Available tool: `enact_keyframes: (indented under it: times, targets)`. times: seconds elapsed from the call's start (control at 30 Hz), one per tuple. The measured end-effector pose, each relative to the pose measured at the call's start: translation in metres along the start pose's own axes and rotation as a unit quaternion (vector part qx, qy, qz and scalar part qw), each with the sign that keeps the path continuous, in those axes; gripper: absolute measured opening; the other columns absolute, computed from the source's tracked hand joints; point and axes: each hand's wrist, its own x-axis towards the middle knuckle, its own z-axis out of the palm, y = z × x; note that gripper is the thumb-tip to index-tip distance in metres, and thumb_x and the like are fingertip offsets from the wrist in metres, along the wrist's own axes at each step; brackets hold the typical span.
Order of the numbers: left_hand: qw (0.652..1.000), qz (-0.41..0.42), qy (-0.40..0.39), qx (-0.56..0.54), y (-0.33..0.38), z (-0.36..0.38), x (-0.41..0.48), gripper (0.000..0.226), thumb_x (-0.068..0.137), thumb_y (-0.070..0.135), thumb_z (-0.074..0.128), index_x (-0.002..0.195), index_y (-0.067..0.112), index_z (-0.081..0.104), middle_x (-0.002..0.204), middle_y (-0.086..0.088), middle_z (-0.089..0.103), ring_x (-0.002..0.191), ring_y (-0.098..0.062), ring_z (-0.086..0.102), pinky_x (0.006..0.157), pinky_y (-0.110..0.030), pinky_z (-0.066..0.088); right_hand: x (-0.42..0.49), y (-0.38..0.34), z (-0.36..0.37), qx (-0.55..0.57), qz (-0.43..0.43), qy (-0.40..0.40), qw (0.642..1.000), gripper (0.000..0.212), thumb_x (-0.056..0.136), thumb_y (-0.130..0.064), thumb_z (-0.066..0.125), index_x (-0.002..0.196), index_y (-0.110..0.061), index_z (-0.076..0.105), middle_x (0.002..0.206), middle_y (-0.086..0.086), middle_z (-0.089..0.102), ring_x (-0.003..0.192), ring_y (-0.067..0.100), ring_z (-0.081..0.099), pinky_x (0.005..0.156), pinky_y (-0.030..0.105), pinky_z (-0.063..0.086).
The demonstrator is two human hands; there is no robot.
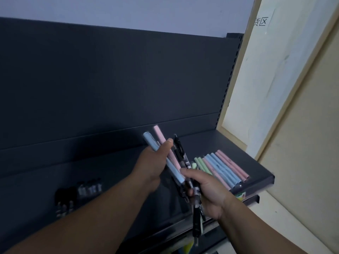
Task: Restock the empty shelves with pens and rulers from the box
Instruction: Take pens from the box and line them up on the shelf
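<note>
The shelf (256, 173) in front of me is dark grey metal with a raised front lip. A matching dark back panel (110, 79) rises behind it to a pale wall (128, 10). At the right end a slotted upright (231, 79) carries the shelf. Just beside it stands a pale board (266, 70) in a beige frame, with printed characters near its top. The light is dim and the picture soft.

My left hand (153, 164) is curled round two capped pens over the middle of the shelf, tips pointing up and away: one blue pen (148, 139) and one pink pen (158, 132). My right hand (207, 189), just beside it and lower, grips a bunch of black pens (178, 149). I can make out at least three. One reaches up past my left fingers and the others hang down below my palm. A pale green one seems to be among them.

A row of pastel pens (223, 167) lies side by side on the right part of the shelf, touching one another. I count about eight: two green, one pink, three blue, then two pink at the far right.

On the left part of the shelf sits a cluster (80, 191) of small dark and silvery items, too blurred to name or count.
</note>
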Motion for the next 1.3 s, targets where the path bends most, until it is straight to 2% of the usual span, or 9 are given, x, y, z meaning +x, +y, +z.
enact_keyframes:
  times: [0.13, 0.37, 0.63, 0.77, 0.97, 1.03, 1.13, 1.2, 1.3]
  targets:
    - [0.999, -0.014, 0.014, -0.043, -0.010, 0.071, 0.017, 0.016, 0.090, 0.025, 0.065, 0.088, 0.009, 0.063, 0.076, -0.007, 0.060, 0.075, -0.021, 0.059, 0.075, -0.035, 0.050, 0.001, -0.032, -0.072, -0.011, 0.014, -0.049, 0.999, 0.017, 0.069, -0.022, 0.068, 0.068, -0.008, 0.076, 0.070, 0.010, 0.068, 0.037, 0.009, 0.049, 0.032, 0.017, 0.034]
    - [0.992, -0.030, 0.037, -0.117, -0.020, 0.138, 0.034, 0.010, 0.090, 0.014, 0.063, 0.080, 0.013, 0.060, 0.055, 0.006, 0.048, 0.044, -0.002, 0.044, 0.044, -0.015, 0.040, 0.020, -0.058, -0.150, 0.019, 0.012, -0.059, 0.998, 0.030, 0.064, -0.017, 0.068, 0.091, -0.003, 0.065, 0.071, 0.010, 0.068, 0.043, 0.012, 0.049, 0.037, 0.018, 0.035]
    - [0.977, -0.082, 0.043, -0.192, -0.025, 0.139, 0.049, 0.009, 0.090, 0.013, 0.063, 0.081, 0.014, 0.061, 0.067, 0.001, 0.052, 0.053, -0.005, 0.050, 0.041, -0.013, 0.042, 0.039, -0.071, -0.167, -0.024, 0.038, -0.063, 0.997, 0.031, 0.064, -0.015, 0.069, 0.093, -0.007, 0.063, 0.072, 0.009, 0.068, 0.047, 0.012, 0.055, 0.038, 0.017, 0.038]
    - [0.963, -0.129, 0.046, -0.232, -0.020, 0.124, 0.059, 0.012, 0.089, 0.014, 0.065, 0.079, 0.009, 0.061, 0.071, -0.003, 0.054, 0.056, -0.006, 0.049, 0.039, -0.010, 0.043, 0.041, -0.081, -0.178, -0.077, 0.043, -0.045, 0.995, 0.015, 0.078, -0.006, 0.066, 0.092, -0.010, 0.066, 0.071, 0.011, 0.067, 0.046, 0.013, 0.052, 0.040, 0.017, 0.036]
    - [0.962, -0.078, 0.098, -0.244, -0.025, 0.111, 0.068, 0.010, 0.089, 0.012, 0.066, 0.080, 0.009, 0.064, 0.072, -0.001, 0.062, 0.061, -0.005, 0.055, 0.053, -0.017, 0.054, 0.051, -0.077, -0.196, -0.072, 0.041, 0.002, 0.997, 0.015, 0.087, -0.004, 0.063, 0.098, -0.008, 0.071, 0.075, 0.012, 0.069, 0.048, 0.011, 0.058, 0.040, 0.018, 0.043]
    - [0.974, -0.020, 0.112, -0.198, -0.031, 0.109, 0.067, 0.007, 0.089, 0.012, 0.066, 0.082, 0.012, 0.067, 0.074, 0.001, 0.065, 0.066, -0.006, 0.058, 0.059, -0.019, 0.055, 0.056, -0.076, -0.200, -0.063, 0.037, 0.020, 0.997, 0.018, 0.085, -0.005, 0.066, 0.103, -0.006, 0.070, 0.079, 0.014, 0.069, 0.050, 0.013, 0.057, 0.042, 0.020, 0.045]
    - [0.985, 0.143, 0.092, 0.024, -0.046, 0.112, 0.056, 0.009, 0.087, 0.009, 0.067, 0.084, 0.017, 0.069, 0.076, 0.007, 0.070, 0.071, -0.004, 0.064, 0.061, -0.015, 0.050, 0.064, -0.079, -0.207, -0.046, 0.009, 0.058, 0.997, 0.019, 0.085, -0.004, 0.067, 0.103, -0.002, 0.067, 0.078, 0.016, 0.068, 0.052, 0.017, 0.055, 0.047, 0.024, 0.048]
    - [0.955, 0.248, 0.065, 0.146, -0.060, 0.116, 0.047, 0.013, 0.085, 0.007, 0.070, 0.083, 0.020, 0.072, 0.085, 0.003, 0.070, 0.074, 0.000, 0.064, 0.062, -0.012, 0.048, 0.066, -0.086, -0.209, -0.049, -0.017, 0.085, 0.995, 0.021, 0.085, -0.004, 0.067, 0.106, 0.001, 0.067, 0.075, 0.015, 0.067, 0.051, 0.017, 0.055, 0.050, 0.026, 0.047]
    - [0.900, 0.292, -0.014, 0.323, -0.087, 0.119, 0.042, 0.016, 0.087, 0.007, 0.068, 0.093, 0.020, 0.075, 0.094, 0.003, 0.060, 0.081, -0.004, 0.059, 0.071, -0.015, 0.049, 0.069, -0.094, -0.213, -0.060, -0.041, 0.093, 0.993, 0.017, 0.085, -0.004, 0.067, 0.102, -0.001, 0.068, 0.070, 0.012, 0.068, 0.049, 0.016, 0.057, 0.045, 0.024, 0.047]
